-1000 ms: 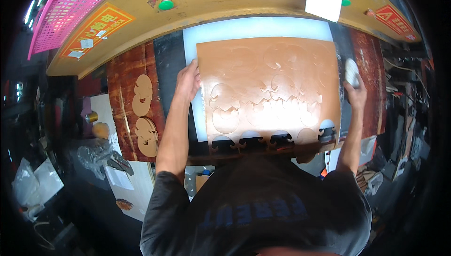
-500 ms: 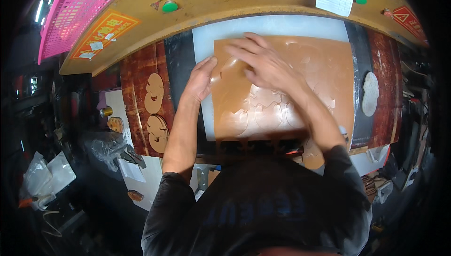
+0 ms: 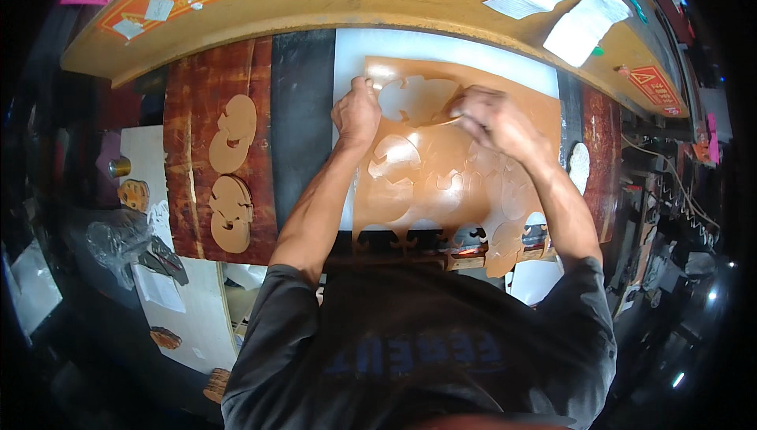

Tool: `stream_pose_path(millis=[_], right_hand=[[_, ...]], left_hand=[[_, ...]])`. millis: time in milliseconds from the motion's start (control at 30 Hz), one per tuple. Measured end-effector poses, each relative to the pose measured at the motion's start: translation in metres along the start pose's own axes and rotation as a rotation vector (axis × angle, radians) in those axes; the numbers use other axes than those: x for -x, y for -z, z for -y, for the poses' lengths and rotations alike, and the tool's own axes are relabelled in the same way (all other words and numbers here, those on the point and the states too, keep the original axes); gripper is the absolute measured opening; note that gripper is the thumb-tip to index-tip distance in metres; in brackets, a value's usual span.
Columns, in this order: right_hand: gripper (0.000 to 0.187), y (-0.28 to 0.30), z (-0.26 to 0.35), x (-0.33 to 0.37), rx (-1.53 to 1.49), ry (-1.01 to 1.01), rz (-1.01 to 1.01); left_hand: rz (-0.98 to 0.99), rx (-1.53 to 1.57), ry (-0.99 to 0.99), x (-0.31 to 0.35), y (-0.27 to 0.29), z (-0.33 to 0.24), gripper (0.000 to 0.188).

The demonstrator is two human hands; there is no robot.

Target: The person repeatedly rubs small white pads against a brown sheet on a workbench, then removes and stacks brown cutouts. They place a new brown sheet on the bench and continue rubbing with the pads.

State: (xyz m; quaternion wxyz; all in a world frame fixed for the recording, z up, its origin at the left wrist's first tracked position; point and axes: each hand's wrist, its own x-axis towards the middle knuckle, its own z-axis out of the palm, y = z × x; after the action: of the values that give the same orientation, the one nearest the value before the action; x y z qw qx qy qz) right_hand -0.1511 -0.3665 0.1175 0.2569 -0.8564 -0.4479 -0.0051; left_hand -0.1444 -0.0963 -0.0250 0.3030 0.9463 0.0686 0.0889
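Curls left hand [image 3: 357,114] at glossy brown sheet [image 3: 452,152] without showing its grip, pinches curved brown cut-out [image 3: 446,114] in blurred right hand [image 3: 497,120], near tan rounded pieces [image 3: 227,154] and yellow metal beam [image 3: 434,4].

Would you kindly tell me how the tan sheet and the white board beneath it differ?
The tan sheet is orange-brown; the white board is pale. The sheet bears curved cut outlines and openings, while the board's visible part shows none. The sheet lies on top and reaches past the board's near edge. Both are broad and flat.
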Motion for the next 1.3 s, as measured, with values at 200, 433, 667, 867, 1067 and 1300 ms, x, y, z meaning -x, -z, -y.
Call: stream_pose_path(millis=[200, 433, 667, 867, 1067, 1300], right_hand=[[0.011, 0.034, -0.003, 0.051, -0.419, -0.381, -0.371], [0.025, 0.074, 0.002, 0.042, -0.813, -0.49, -0.865], [0.021, -0.072, 0.031, -0.047, -1.19, -0.677, -0.663], [0.02, -0.158, 0.085, -0.131, -1.424, -0.705, -0.43], [0.018, -0.189, 0.125, -0.144, -1.539, -0.794, -0.441], [0.016, -0.187, 0.133, -0.119, -1.5, -0.833, -0.504]], left_hand=[[-0.101, -0.01, -0.066, 0.006, -0.02, 0.007, 0.027], [-0.182, 0.064, -0.063, 0.006, 0.021, -0.018, 0.032], [-0.09, 0.677, 0.086, 0.071, 0.088, 0.032, 0.03], [-0.148, -0.152, 0.234, 0.035, 0.179, 0.188, 0.055], [0.281, -0.385, 0.457, -0.007, 0.202, 0.228, 0.081], [0.234, -0.41, 0.432, -0.007, 0.223, 0.216, 0.073]])
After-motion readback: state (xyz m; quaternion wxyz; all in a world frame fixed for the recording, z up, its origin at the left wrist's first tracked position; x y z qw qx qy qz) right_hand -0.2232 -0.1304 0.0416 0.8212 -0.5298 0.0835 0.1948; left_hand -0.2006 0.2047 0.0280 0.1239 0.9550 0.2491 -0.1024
